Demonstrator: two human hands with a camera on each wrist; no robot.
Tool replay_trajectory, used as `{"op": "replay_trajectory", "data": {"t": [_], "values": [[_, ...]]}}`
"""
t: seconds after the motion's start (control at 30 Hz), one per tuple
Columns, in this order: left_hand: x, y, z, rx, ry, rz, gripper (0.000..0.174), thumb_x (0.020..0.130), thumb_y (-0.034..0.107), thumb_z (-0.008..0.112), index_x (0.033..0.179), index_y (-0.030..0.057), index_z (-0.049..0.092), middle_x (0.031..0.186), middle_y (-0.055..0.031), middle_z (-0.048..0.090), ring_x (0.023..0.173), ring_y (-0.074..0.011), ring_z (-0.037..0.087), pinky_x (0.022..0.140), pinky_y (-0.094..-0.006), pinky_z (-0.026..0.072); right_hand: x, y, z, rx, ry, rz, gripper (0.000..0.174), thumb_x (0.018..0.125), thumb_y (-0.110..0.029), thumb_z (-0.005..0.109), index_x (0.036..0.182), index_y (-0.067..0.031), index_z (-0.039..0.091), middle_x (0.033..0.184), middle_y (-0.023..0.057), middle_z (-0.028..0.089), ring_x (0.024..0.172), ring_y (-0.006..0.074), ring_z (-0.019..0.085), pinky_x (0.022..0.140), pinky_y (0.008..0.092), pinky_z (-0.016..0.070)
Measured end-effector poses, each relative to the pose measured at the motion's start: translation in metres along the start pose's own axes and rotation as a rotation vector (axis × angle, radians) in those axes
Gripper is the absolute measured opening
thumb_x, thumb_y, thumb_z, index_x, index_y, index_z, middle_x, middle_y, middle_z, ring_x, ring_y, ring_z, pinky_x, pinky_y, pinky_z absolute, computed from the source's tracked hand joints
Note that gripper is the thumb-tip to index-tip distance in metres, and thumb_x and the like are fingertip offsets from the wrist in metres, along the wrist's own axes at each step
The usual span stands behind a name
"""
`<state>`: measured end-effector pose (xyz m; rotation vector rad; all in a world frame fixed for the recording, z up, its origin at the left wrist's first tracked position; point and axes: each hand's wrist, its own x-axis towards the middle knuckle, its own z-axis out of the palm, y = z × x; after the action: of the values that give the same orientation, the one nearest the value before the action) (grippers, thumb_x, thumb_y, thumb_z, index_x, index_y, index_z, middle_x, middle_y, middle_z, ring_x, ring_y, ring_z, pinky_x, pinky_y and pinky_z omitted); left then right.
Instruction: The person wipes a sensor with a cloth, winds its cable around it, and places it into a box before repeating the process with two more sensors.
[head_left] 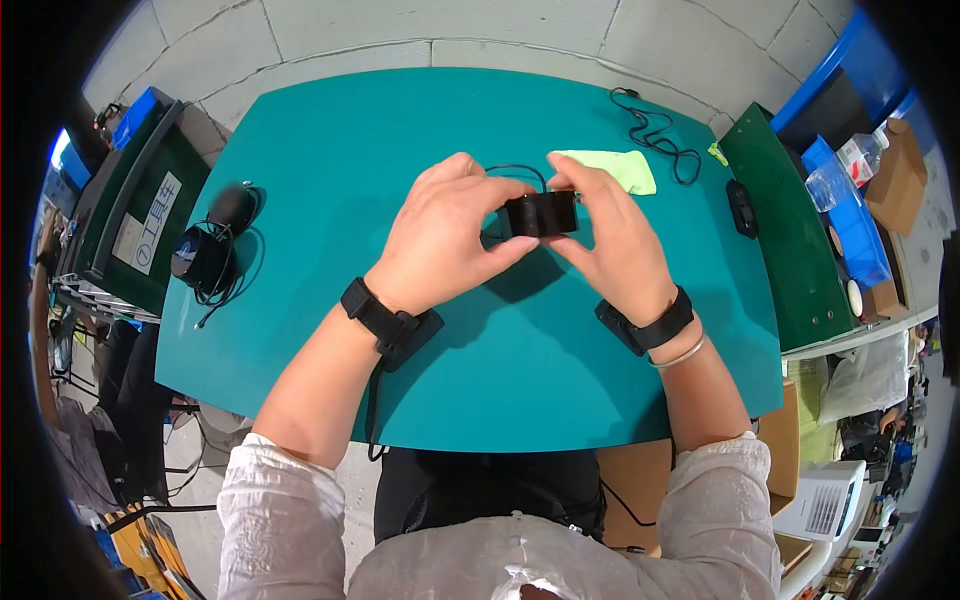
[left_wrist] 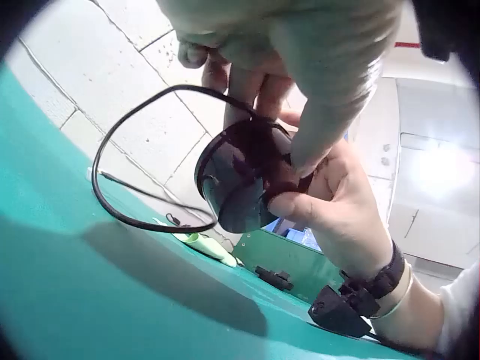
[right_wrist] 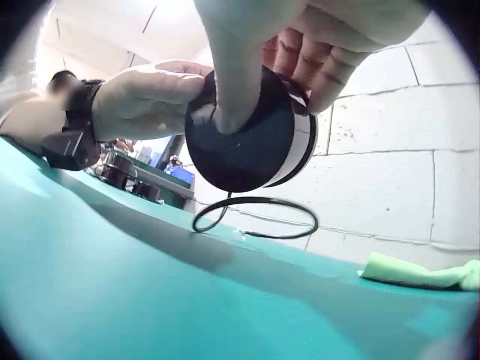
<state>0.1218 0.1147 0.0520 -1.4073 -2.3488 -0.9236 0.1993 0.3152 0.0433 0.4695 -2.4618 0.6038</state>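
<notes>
Black round device: centre of the frame, slightly above the middle; a short drum with a flat, glossy face, held up off the green table, shadow below.
Left hand: pinching the drum's left side, thumb on the near edge, fingers beyond.
Right hand: pinching the opposite side; the right wrist view shows the thumb laid over a flat round face.
Thin black cord: hangs in a loop beside the drum.
Wrists: a black strap unit on each; bracelet just beyond the right one.
Upper right of the frame: pale green cloth near the right hand, loose black cable beside it.
Right table edge: small black object, kind unclear.
Left side of table: two dark rounded items, close together, cord about them.
Far left: dark green bin with a white label.
</notes>
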Motion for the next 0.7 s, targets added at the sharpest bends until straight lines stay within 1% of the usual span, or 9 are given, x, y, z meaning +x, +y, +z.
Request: {"op": "replay_trajectory", "data": {"t": [0.03,0.13,0.17,0.23,0.27,0.43,0.5,0.57,0.7], "values": [[-0.001,-0.003,0.001,0.001,0.002,-0.002,0.043,0.070,0.015,0.081,0.109,0.0056,0.066,0.095,-0.0053,0.066,0.089,-0.0209,0.057,0.086,-0.0349,0.0460,0.000,0.003,0.002,0.001,-0.001,-0.003,0.076,0.070,-0.008,0.079,0.137,-0.0102,0.044,0.116,0.0079,0.059,0.106,0.0241,0.060,0.083,0.0338,0.0523],[-0.003,-0.014,0.012,-0.761,0.201,-0.291,0.034,0.083,0.017,0.074,0.110,0.0001,0.062,0.100,-0.0040,0.065,0.099,-0.0125,0.058,0.089,-0.0292,0.0433,0.001,0.015,0.011,0.566,0.154,0.292,0.069,0.080,-0.019,0.079,0.136,-0.0047,0.043,0.123,0.0107,0.057,0.111,0.0208,0.058,0.094,0.0358,0.0466],[-0.002,-0.014,0.013,-0.762,0.200,-0.290,0.034,0.083,0.017,0.074,0.110,0.0001,0.062,0.100,-0.0040,0.065,0.099,-0.0125,0.058,0.089,-0.0292,0.0433,-0.001,0.015,0.011,0.565,0.155,0.292,0.069,0.080,-0.019,0.079,0.136,-0.0047,0.043,0.123,0.0107,0.057,0.111,0.0208,0.058,0.094,0.0358,0.0466],[0.000,-0.015,0.013,-1.266,0.170,-0.377,0.031,0.089,0.015,0.068,0.112,-0.0023,0.057,0.101,-0.0041,0.064,0.098,-0.0139,0.059,0.090,-0.0287,0.0445,0.000,0.011,0.010,1.053,-0.052,0.558,0.060,0.087,-0.022,0.073,0.134,0.0006,0.044,0.123,0.0103,0.057,0.110,0.0188,0.057,0.094,0.0348,0.0466],[-0.002,-0.021,0.019,-1.297,0.135,-0.366,0.038,0.089,0.015,0.068,0.118,-0.0046,0.052,0.105,-0.0079,0.066,0.096,-0.0125,0.060,0.091,-0.0305,0.0459,-0.001,0.005,0.008,0.964,-0.079,0.459,0.054,0.090,-0.025,0.069,0.130,0.0041,0.046,0.121,0.0099,0.058,0.110,0.0183,0.058,0.095,0.0333,0.0461],[-0.001,-0.021,0.023,-1.259,-0.044,-0.454,0.047,0.087,0.014,0.070,0.125,-0.0032,0.048,0.117,-0.0115,0.060,0.098,-0.0150,0.059,0.095,-0.0336,0.0461,-0.001,0.013,0.004,0.741,-0.060,0.516,0.048,0.087,-0.023,0.071,0.123,0.0015,0.051,0.113,0.0100,0.063,0.106,0.0192,0.060,0.092,0.0319,0.0470],[-0.002,-0.020,0.021,-0.427,0.100,-0.147,0.055,0.083,0.009,0.071,0.131,0.0005,0.046,0.122,-0.0105,0.058,0.110,-0.0195,0.059,0.097,-0.0340,0.0466,0.001,0.010,0.001,0.564,-0.110,0.505,0.046,0.085,-0.022,0.072,0.121,0.0003,0.053,0.109,0.0104,0.064,0.105,0.0204,0.060,0.090,0.0322,0.0476],[-0.001,-0.012,0.013,-0.524,0.078,-0.116,0.058,0.081,0.007,0.072,0.132,0.0010,0.047,0.123,-0.0105,0.059,0.109,-0.0194,0.059,0.097,-0.0343,0.0469,-0.002,0.007,0.000,0.000,-0.125,0.171,0.047,0.080,-0.021,0.075,0.118,-0.0020,0.056,0.103,0.0126,0.064,0.102,0.0260,0.059,0.087,0.0358,0.0482],[0.000,-0.010,0.007,-0.444,-0.043,-0.077,0.053,0.080,-0.001,0.071,0.130,0.0025,0.053,0.118,-0.0101,0.063,0.109,-0.0187,0.059,0.094,-0.0337,0.0480,-0.005,0.001,0.006,-0.005,-0.130,0.172,0.049,0.077,-0.022,0.076,0.117,-0.0034,0.057,0.100,0.0128,0.063,0.102,0.0305,0.057,0.085,0.0387,0.0479]]}}
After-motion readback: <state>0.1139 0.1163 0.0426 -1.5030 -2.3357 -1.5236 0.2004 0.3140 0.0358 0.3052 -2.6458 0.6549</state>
